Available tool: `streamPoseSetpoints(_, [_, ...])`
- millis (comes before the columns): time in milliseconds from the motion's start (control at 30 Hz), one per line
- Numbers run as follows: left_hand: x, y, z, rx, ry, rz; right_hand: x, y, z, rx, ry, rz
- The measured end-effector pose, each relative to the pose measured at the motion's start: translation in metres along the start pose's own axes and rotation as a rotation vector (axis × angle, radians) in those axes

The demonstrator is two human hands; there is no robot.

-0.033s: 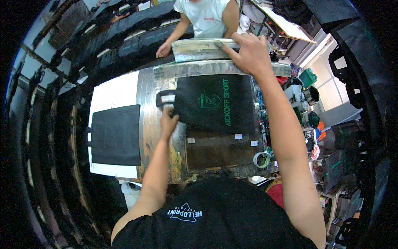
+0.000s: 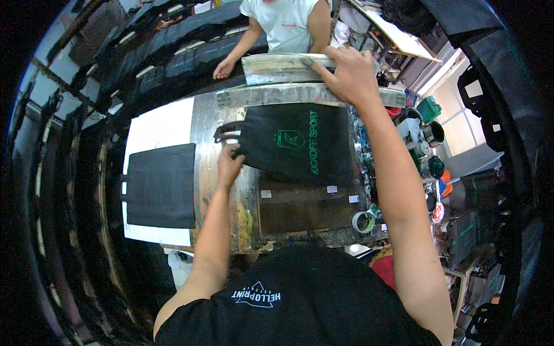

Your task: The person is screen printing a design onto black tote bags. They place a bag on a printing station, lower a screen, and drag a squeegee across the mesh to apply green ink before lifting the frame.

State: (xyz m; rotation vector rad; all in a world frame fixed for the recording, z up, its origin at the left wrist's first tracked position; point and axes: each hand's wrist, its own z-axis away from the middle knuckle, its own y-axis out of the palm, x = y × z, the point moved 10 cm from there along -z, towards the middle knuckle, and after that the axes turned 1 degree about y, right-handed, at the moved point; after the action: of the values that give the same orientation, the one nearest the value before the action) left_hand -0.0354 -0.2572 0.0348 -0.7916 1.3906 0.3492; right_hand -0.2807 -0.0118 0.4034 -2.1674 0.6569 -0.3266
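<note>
A black fabric bag (image 2: 265,138) with a green printed emblem and lettering lies over a dark board (image 2: 300,213) on the worktable. Its looped handle points left. My left hand (image 2: 231,163) has its fingers closed on the bag's handle end, where the near corner is lifted and creased. At the far side, my right hand (image 2: 353,72) grips the top edge of a raised, tilted screen-printing frame (image 2: 271,70). The frame's pale, ink-stained lower bar (image 2: 277,96) stretches across beyond the bag.
Another black bag (image 2: 160,187) rests on a white sheet (image 2: 158,124) at the left. Ink tubs (image 2: 433,134) and a tape roll (image 2: 363,222) crowd the right side. A person in a white shirt (image 2: 287,29) stands opposite. Racks of black bags (image 2: 63,213) curve along the left.
My left hand has moved slightly up and left, drawing the bag's near left corner with it. My right hand and the frame are almost unmoved.
</note>
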Motion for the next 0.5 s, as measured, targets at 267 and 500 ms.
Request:
streamPoseSetpoints(267, [-0.071,-0.159,-0.019,-0.18,-0.118,-0.053,0.002,-0.007,0.02,0.003,0.021,0.013])
streamPoseSetpoints(500, [0.024,-0.321,-0.042,-0.552,-0.259,-0.047,0.014,-0.005,0.021,0.046,0.012,-0.008])
